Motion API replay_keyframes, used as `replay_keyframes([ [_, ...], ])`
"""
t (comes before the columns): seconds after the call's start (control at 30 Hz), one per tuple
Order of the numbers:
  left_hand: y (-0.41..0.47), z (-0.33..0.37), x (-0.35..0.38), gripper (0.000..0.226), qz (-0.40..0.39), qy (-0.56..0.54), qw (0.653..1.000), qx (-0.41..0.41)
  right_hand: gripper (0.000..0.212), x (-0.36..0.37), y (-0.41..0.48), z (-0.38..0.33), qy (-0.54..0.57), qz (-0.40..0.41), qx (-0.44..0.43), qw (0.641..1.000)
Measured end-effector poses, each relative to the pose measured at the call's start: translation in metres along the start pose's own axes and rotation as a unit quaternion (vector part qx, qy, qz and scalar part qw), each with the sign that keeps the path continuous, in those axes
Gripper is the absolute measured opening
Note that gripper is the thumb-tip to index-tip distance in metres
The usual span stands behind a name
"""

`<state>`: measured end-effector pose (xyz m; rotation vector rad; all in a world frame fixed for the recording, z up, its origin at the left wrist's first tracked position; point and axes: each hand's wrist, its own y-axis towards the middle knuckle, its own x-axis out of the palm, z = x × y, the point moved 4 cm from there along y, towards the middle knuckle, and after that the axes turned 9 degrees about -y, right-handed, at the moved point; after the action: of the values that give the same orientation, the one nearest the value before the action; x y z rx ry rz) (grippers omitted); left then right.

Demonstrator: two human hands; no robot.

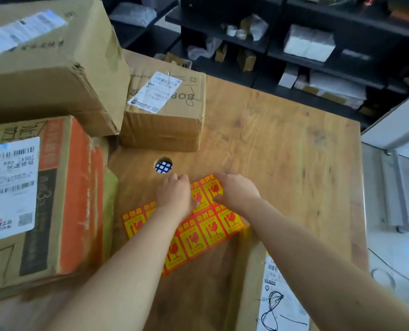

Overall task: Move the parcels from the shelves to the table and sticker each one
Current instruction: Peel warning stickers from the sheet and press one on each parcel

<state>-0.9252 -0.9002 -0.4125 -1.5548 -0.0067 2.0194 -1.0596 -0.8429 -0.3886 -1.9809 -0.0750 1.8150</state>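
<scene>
sticker sheet (210,228) under left hand (174,194), corner pinched in right hand (236,189) fingers (219,177)

Head view, looking down on a wooden table (282,151). A sticker sheet (213,229) of red-and-yellow fragile labels lies flat near the middle. The left hand (174,194) rests on the sheet's far edge, fingers curled (whether it grips the edge cannot be told). The right hand (235,189) pinches the sheet's far corner between thumb and fingers. At left, a large cardboard box (43,68) sits above an orange-striped box (55,199); a smaller labelled box (165,111) stands behind a round cable hole (163,166). A labelled parcel (277,302) lies under the right forearm. Dark shelves (294,51) stand beyond.
</scene>
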Motion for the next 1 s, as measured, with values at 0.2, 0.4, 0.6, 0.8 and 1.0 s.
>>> replay_keyframes([
  [0.2, 0.006, -0.005, 0.002, 0.048, -0.055, -0.089, 0.994, -0.016, 0.059, -0.003, 0.005, 0.008, 0.100, 0.017, 0.016, 0.995],
  [0.4, -0.024, 0.008, -0.035, 0.026, 0.012, -0.315, 0.949, 0.025, 0.012, -0.045, -0.022, 0.020, 0.321, 0.116, 0.041, 0.939],
  [0.6, -0.069, 0.028, -0.078, 0.019, 0.053, -0.360, 0.925, 0.113, 0.010, -0.078, -0.073, 0.021, 0.490, 0.148, 0.042, 0.858],
  [0.8, -0.115, 0.058, -0.113, 0.028, 0.074, -0.360, 0.909, 0.195, 0.033, -0.102, -0.131, 0.027, 0.531, 0.175, 0.018, 0.829],
  [1.0, -0.150, 0.087, -0.138, 0.017, 0.043, -0.373, 0.897, 0.233, 0.016, -0.122, -0.183, 0.045, 0.574, 0.152, -0.004, 0.804],
])
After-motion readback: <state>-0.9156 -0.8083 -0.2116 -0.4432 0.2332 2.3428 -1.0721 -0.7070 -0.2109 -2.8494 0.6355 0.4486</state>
